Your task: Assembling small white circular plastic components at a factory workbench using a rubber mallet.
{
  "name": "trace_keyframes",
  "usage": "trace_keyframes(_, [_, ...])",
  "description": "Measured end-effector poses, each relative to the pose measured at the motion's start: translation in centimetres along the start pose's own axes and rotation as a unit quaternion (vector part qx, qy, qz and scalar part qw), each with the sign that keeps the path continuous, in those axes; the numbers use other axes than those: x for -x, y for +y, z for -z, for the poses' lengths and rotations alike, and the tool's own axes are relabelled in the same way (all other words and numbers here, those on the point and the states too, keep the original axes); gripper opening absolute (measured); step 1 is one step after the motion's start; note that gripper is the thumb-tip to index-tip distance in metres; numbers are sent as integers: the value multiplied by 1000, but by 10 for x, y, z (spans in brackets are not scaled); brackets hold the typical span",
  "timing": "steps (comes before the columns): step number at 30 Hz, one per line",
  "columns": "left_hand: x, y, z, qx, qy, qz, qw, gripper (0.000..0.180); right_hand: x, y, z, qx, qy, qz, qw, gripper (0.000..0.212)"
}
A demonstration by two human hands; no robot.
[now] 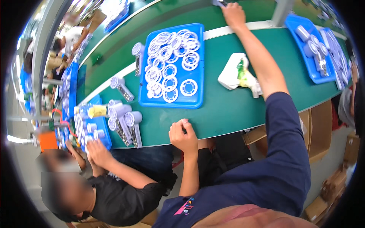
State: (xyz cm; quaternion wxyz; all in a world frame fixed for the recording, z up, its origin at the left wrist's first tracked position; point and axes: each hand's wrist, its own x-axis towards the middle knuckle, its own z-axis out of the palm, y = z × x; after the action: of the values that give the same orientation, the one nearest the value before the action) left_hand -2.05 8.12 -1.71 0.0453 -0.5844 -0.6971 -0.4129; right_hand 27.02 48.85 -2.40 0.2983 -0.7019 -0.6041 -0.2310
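Note:
My right arm stretches across the green workbench (213, 117) to the far belt. At the top edge my right hand (234, 16) has its fingers on a small pale and dark part (219, 3), which the frame cuts off. Curled closed, my left hand (183, 135) is at the near edge of the bench, with nothing showing in it. Beyond it lies a blue tray (173, 104) holding many white slotted rings (188, 87). A crumpled white plastic bag (231, 72) with green print lies to the right of the tray, near my right forearm.
White cylindrical units with strips (133, 118) stand left of the tray. Farther left, a co-worker's hands (99, 152) work over another blue tray (106, 138). A blue tray of cylinders (323, 79) sits at right, by a metal post (282, 13). Cardboard boxes (319, 133) stand below.

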Motion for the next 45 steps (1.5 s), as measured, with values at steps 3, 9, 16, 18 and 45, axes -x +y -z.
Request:
trace_keyframes(3, [5,2,2,-13,-6,13,1000,13,0,-4,-2,10,-30,-4,999,50])
trace_keyframes(9, [4,-1,-3,8,-6,-7,1000,15,25,9,35,-10,13,9,1000,52])
trace_keyframes(16, [3,-2,-2,13,-2,3,1000,18,73,115,170,-67,60,124,988,31])
trace_keyframes(18, [2,-4,-1,6,0,-20,1000,19,90,180,199,-17,115,10,993,29])
trace_keyframes(45, [-13,-64,81,-28,205,42,977,19,132,74,318,-234,-13,146,961,22])
